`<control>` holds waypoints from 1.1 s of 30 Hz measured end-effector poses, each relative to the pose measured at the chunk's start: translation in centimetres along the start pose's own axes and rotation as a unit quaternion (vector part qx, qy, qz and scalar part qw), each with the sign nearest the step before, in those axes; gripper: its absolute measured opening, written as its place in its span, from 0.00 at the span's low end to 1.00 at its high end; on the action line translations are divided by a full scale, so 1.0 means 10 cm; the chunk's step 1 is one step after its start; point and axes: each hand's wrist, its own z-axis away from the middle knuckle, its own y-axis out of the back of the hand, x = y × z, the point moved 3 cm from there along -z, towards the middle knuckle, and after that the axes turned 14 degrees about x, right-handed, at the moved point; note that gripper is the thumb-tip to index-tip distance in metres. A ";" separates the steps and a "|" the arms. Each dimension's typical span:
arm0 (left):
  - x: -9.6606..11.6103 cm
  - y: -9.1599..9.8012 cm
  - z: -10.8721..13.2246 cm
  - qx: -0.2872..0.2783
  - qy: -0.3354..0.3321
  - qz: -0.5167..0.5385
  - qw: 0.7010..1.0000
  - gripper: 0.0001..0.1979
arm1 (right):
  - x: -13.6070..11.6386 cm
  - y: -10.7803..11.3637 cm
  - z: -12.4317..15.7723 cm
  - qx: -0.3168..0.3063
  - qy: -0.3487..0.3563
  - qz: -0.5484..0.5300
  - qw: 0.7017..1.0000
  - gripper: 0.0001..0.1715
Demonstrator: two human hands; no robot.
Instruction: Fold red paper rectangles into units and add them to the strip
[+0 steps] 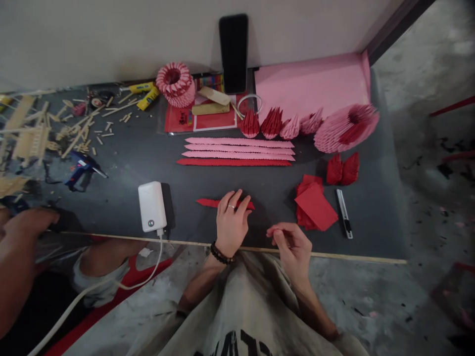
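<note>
My left hand (232,220) lies flat, fingers together, pressing down on a short red chain of folded paper pieces (208,202) on the dark mat. My right hand (291,243) hovers near the mat's front edge with fingers curled in a pinch; whatever it holds is too small to make out. A stack of red paper squares (315,206) lies just right of it, beside a utility knife (344,213). Beyond my hands lie three long pink strips (239,148) and one red strip (233,162) of joined pieces.
A white power bank (152,205) with a cable sits left of my hand. At the back are a phone (233,52), pink paper sheets (311,84), folded pink and red piles (345,129), a woven ring (174,84). A glue gun (83,165) and wooden sticks (74,136) lie left. Another person's arm (18,247) is at left.
</note>
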 end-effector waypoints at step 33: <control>0.01 0.49 0.64 0.086 -0.172 0.144 0.971 0.05 | -0.51 -0.05 0.17 -0.057 0.187 0.046 0.980 0.12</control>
